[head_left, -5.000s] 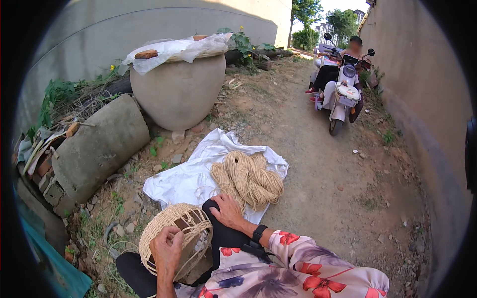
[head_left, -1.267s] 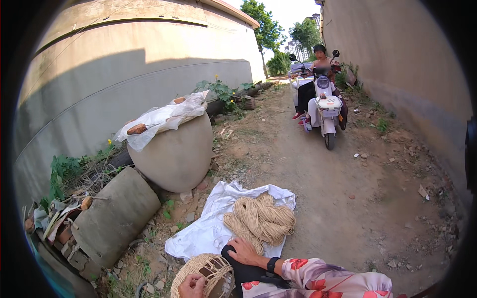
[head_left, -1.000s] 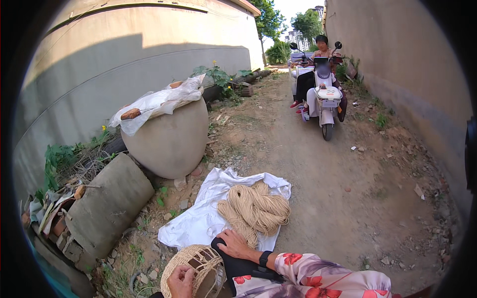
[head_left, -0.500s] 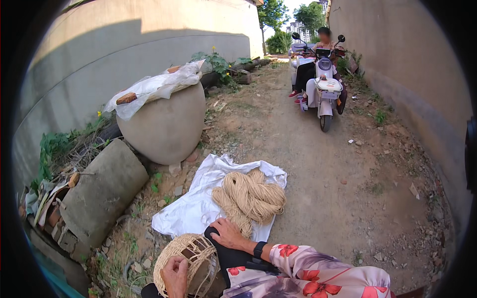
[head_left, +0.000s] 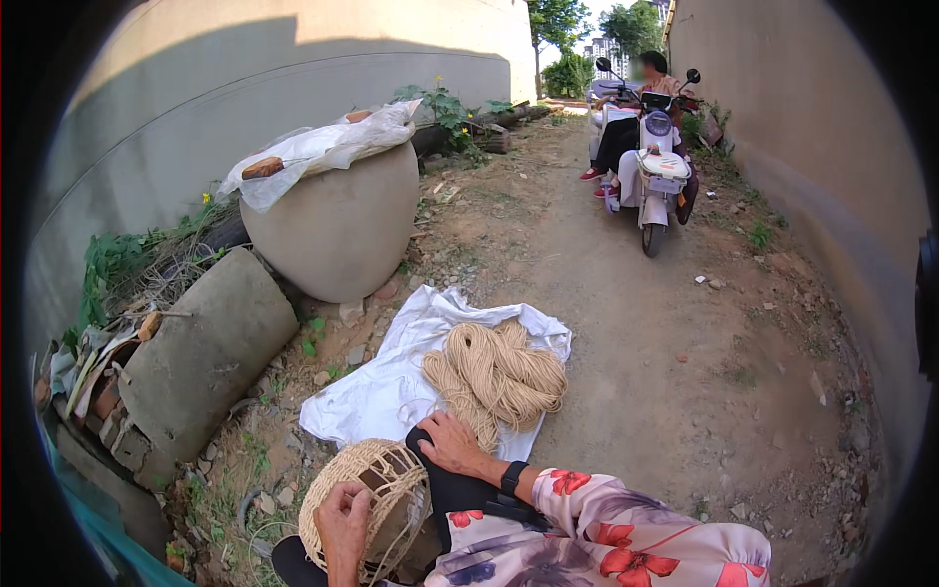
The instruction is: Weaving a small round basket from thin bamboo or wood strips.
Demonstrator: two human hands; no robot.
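Observation:
Over my lap sits a round, partly woven basket point(head_left: 323, 481) of tan cord, with open meshes and loose strands on its right side. My left hand point(head_left: 342, 517) lies against the basket with its fingers curled closed; whatever they pinch is hidden. Resting on my black-clad knee point(head_left: 430, 474), my right hand point(head_left: 452, 442) has its fingers laid loosely over the cloth and holds nothing. Just beyond it, thick hanks of tan cord point(head_left: 499, 377) are heaped on a white sheet point(head_left: 377, 391) spread on the ground.
A large grey jar point(head_left: 337, 230) covered with plastic and bricks stands left, behind a concrete cylinder point(head_left: 210, 352). Up the dirt lane, a person point(head_left: 660, 73) sits by a white electric scooter point(head_left: 657, 166). Walls point(head_left: 812, 127) border both sides.
The view has shifted a little, so the jar, sheet and scooter appear slightly higher and further right. Both hands keep nearly the same places on the basket and knee.

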